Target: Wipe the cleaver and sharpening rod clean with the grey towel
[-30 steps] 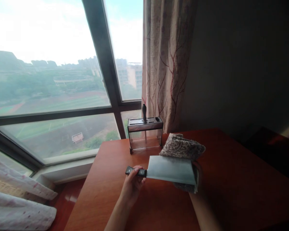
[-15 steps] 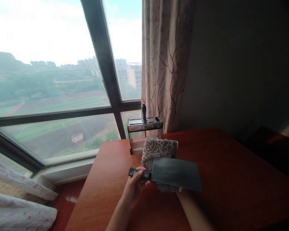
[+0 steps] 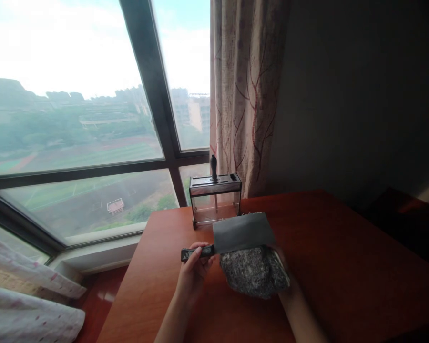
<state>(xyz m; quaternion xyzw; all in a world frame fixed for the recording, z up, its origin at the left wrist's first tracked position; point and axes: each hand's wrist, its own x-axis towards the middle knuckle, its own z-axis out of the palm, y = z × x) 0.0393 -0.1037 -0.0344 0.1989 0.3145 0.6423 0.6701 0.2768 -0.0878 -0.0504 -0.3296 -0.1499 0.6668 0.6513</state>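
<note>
While both forearms come up from the bottom of my head feed, the right hand (image 3: 282,257) is the tricky one to read. It's blurred and mostly tucked behind a bunched grey cloth (image 3: 252,274), so I can't tell what those fingers are doing, only that the hand is right up against the cloth at its right side. The cloth is thick, speckled and kind of lumpy, with a pale edge showing on the right.

My left hand (image 3: 196,267) is much clearer: thumb on top of the black handle (image 3: 197,252), fingers curled around underneath, so that's a proper grip on the cleaver. The cleaver's broad grey blade (image 3: 243,232) points off to the right, flat side facing me, with most of the cloth below it and a fuzzy strip peeking past its far edge. All of this sits over a reddish-brown wooden table (image 3: 157,276).

Past the blade, near the table's far edge, I've got a clear-sided knife stand (image 3: 214,186) with a metal top, and one dark-handled tool (image 3: 213,167) upright in it. Behind that hangs a curtain (image 3: 250,95) with a red branch print, next to a dark wall (image 3: 343,95). Big window (image 3: 75,119) on the left, and way outside there's a hazy sports field, trees and buildings.
</note>
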